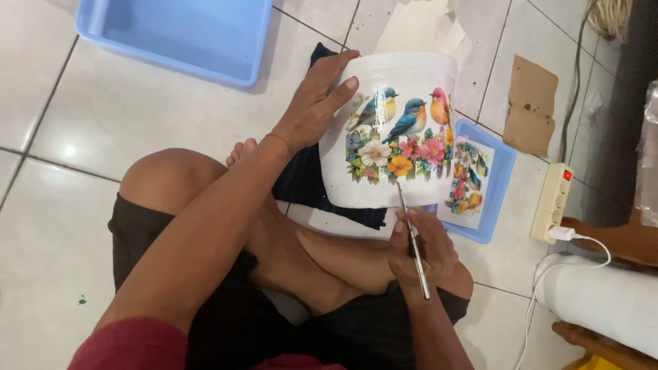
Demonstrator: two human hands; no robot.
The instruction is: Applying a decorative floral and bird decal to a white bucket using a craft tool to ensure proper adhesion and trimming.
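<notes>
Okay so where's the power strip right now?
In the head view, the white power strip lies on the tiled floor at the right, just beyond the small blue tray and below the brown cardboard piece.

Under my left hand point(312, 113) I am feeling the white pot point(397, 89) as smooth, glossy plastic, its bird-and-flower picture point(401, 140) lying flat and shining on the wall below my fingers. My right hand point(418, 250) is pinching a thin brush point(413, 240) whose handle is gleaming like metal. Beneath the pot a dark cloth point(308, 181) is looking matt and soft, on glossy floor tiles point(137, 116).
</notes>
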